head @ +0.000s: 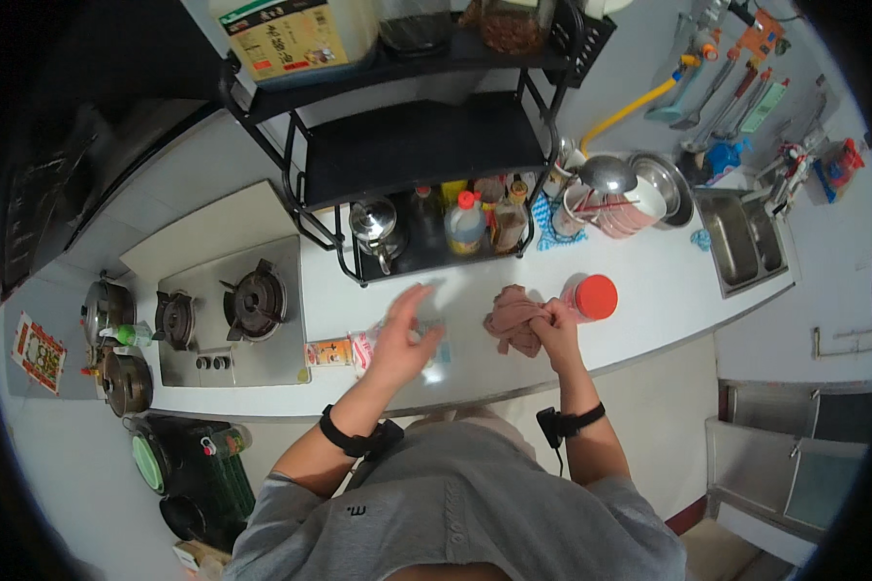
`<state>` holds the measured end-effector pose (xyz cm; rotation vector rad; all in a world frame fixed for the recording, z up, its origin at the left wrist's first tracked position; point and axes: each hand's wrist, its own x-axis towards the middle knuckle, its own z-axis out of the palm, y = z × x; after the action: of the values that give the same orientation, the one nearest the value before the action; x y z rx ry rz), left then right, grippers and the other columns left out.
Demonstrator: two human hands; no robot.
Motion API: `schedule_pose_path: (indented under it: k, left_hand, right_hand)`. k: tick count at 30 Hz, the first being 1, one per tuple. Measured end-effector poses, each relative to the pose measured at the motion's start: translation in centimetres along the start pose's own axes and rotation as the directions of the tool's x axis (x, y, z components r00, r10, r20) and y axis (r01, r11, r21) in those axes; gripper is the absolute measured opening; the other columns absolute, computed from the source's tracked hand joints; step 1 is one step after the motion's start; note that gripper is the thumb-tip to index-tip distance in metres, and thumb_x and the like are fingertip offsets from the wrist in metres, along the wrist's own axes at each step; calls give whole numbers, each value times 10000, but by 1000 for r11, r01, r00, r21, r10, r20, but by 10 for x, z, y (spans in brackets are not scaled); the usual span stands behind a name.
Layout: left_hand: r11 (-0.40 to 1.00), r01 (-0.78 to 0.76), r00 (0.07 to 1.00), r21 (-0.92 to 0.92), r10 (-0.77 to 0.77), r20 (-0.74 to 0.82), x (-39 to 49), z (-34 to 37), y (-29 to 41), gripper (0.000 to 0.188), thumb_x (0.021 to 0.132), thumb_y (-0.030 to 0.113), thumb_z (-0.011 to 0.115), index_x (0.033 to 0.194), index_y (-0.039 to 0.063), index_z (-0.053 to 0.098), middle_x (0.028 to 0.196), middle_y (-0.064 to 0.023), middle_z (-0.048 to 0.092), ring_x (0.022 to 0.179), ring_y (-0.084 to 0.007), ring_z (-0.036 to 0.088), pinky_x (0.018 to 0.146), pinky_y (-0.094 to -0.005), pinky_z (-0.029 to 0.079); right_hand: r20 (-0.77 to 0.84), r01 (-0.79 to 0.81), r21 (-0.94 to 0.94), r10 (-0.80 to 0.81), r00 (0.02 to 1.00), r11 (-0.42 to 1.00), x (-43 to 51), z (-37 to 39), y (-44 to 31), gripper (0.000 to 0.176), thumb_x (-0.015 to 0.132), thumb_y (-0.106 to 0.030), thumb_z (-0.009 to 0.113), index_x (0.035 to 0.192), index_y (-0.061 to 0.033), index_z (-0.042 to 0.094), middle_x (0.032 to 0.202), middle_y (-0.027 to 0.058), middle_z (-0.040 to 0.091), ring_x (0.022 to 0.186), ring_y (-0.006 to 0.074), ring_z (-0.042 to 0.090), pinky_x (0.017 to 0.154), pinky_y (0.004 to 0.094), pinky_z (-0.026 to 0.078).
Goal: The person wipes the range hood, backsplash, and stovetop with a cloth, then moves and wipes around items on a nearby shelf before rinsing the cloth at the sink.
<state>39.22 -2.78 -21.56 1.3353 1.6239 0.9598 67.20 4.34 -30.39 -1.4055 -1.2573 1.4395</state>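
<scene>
My right hand (556,332) grips one side of a crumpled pink cloth (514,319) over the white countertop (472,378). Just right of that hand stands a jar with a red lid (596,296). Fingers apart and holding nothing, my left hand (405,338) hovers above the counter. Partly hidden beneath and beside it lie an orange packet (330,353), a pink-and-white packet (362,348) and a pale, see-through wrapper (439,343).
A black rack (421,149) with bottles and a metal pot (375,226) stands behind my hands. A gas stove (232,312) is at left. Pink bowls (625,216), a steel basin (665,185) and a double sink (734,240) are at right.
</scene>
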Motion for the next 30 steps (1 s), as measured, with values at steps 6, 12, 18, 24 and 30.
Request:
schedule_pose_path:
  k: [6, 12, 18, 24, 30]
  left_hand:
    - [942, -25, 973, -336, 100, 208, 41, 23, 47, 742, 919, 257, 730, 1532, 59, 363, 1425, -204, 530, 1245, -277, 591, 977, -343, 509]
    - [906, -376, 924, -193, 353, -144, 120, -23, 109, 670, 976, 174, 666, 1554, 64, 346, 1408, -147, 551, 1266, -191, 545, 1045, -328, 462]
    - [733, -381, 777, 564, 584, -234, 152, -75, 92, 484, 955, 312, 624, 1336, 16, 592, 1382, -218, 577, 1305, -378, 529, 1086, -438, 430]
    - [661, -261, 853, 703, 499, -152, 165, -86, 59, 442, 977, 300, 584, 1309, 9, 607, 1403, -195, 574, 1346, -375, 501, 1123, -510, 384]
    - [660, -433, 778, 613, 618, -116, 192, -84, 68, 415, 984, 260, 581, 1291, -17, 610, 1359, -225, 595, 1301, -390, 535, 1083, -443, 439]
  right_hand:
    - [99, 128, 427, -187, 977, 895, 7, 30, -128, 175, 955, -41, 505, 1127, -68, 521, 1016, 9, 558, 911, 85, 538, 785, 239, 468]
    - [-95, 342, 354, -330, 939, 870, 96, 61, -226, 259, 992, -172, 571, 1203, -23, 557, 1129, 115, 638, 1056, 230, 619, 910, 339, 506]
    - [65, 462, -811, -729, 681, 359, 148, 101, -219, 590, 870, -364, 686, 1366, -76, 552, 1380, 351, 503, 1277, 547, 462, 1063, 528, 427]
    - [227, 292, -953, -443, 867, 85, 166, 132, -217, 697, 889, -618, 548, 1393, -139, 599, 1439, 297, 504, 1379, 549, 369, 1180, 546, 265]
    - [170, 193, -981, -461, 871, 3, 185, 125, -241, 539, 938, -419, 524, 1307, -42, 634, 1328, 230, 609, 1298, 492, 472, 1112, 554, 334]
